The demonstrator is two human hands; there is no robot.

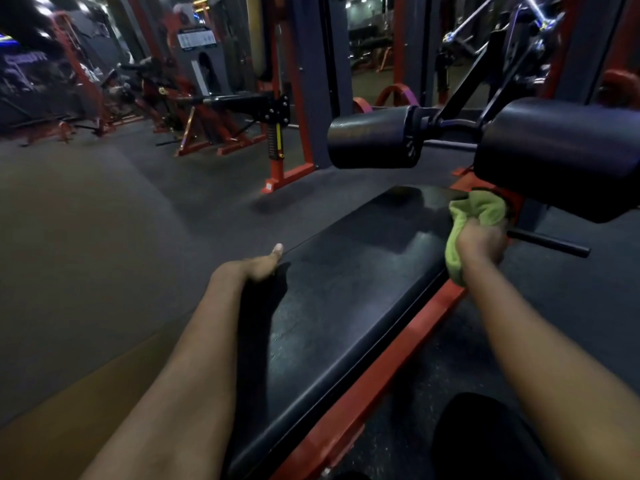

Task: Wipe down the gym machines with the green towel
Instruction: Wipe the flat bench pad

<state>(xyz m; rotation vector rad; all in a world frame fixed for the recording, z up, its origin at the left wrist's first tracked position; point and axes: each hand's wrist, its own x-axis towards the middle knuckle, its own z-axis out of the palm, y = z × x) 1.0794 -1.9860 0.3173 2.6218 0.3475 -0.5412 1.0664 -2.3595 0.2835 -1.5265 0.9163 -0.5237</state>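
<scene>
the right hand (481, 242) had its fingers curled tight round the green towel (476, 209), at the far right corner of the long black pad (346, 306), just under the big round roller (561, 157). the pad ran from there back toward the person. the left hand (258, 266) rested on the pad's left edge, its fingers hidden, so i could not tell their grip. the far sign (197, 38) was too blurry to read.

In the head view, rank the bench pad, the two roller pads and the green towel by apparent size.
1. bench pad
2. near roller pad, nearer the camera, so its lead is unsure
3. far roller pad
4. green towel, gripped by right hand
</scene>
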